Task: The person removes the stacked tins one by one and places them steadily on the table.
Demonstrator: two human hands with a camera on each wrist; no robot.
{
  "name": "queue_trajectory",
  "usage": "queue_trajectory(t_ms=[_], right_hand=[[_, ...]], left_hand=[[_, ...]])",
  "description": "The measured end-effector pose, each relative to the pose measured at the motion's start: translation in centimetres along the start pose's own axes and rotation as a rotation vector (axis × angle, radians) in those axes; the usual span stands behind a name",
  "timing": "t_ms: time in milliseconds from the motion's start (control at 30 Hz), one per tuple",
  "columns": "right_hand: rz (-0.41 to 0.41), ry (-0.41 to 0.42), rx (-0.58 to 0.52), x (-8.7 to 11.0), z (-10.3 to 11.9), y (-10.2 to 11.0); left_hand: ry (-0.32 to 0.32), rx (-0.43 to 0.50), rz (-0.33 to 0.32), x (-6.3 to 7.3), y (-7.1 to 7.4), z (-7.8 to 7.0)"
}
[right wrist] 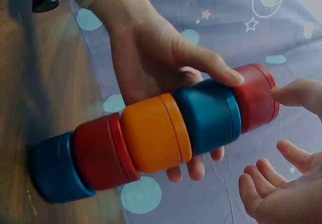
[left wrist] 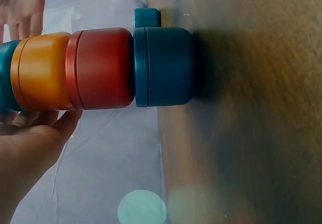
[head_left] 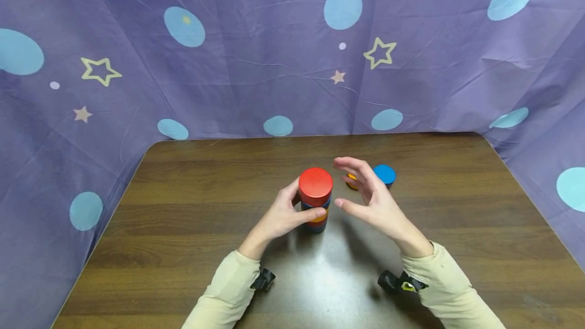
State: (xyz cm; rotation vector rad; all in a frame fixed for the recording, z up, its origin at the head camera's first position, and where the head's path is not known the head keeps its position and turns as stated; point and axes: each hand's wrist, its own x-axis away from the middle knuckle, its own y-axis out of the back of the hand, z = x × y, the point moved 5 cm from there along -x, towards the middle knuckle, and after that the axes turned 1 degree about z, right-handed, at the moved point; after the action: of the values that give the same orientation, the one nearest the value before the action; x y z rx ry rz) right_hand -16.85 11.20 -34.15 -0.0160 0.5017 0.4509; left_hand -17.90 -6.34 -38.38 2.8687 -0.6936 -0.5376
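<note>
A tower of several small lidded canisters stands on the table, with a red canister [head_left: 316, 184] on top. Below it the right wrist view shows a blue canister [right wrist: 209, 116], an orange canister [right wrist: 155, 133], another red canister [right wrist: 104, 152] and a blue one [right wrist: 58, 167] at the bottom. The tower is slightly uneven. My left hand [head_left: 285, 213] holds its upper part, thumb on the near side and fingers around the back. Just right of the top, my right hand [head_left: 372, 199] hovers with spread, loosely bent fingers, holding nothing. One right fingertip overlaps the top canister's lid in the right wrist view.
Behind my right hand stand a blue canister [head_left: 385, 172] and an orange one [head_left: 352, 182], the latter partly hidden by the fingers. The brown wooden table [head_left: 192, 248] ends at a purple curtain [head_left: 256, 55] with stars and blue ovals.
</note>
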Motion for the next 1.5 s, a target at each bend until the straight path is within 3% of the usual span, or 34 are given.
queue_trajectory(t_ms=[233,500,967,1500], right_hand=[[0.074,0.053,-0.016,-0.7,0.5,-1.3],[0.092,0.020,0.015,-0.9,0.2,-2.1],[0.023,-0.013,0.055,-1.3,0.0,-2.5],[-0.020,0.025,0.040,-0.8,0.3,-0.9]], left_hand=[[-0.008,-0.009,-0.013,0.0,-0.1,-0.1],[0.008,0.014,-0.007,0.1,-0.1,0.1],[-0.059,-0.012,0.009,0.0,0.0,0.2],[-0.015,0.001,0.020,-0.2,-0.2,0.2]])
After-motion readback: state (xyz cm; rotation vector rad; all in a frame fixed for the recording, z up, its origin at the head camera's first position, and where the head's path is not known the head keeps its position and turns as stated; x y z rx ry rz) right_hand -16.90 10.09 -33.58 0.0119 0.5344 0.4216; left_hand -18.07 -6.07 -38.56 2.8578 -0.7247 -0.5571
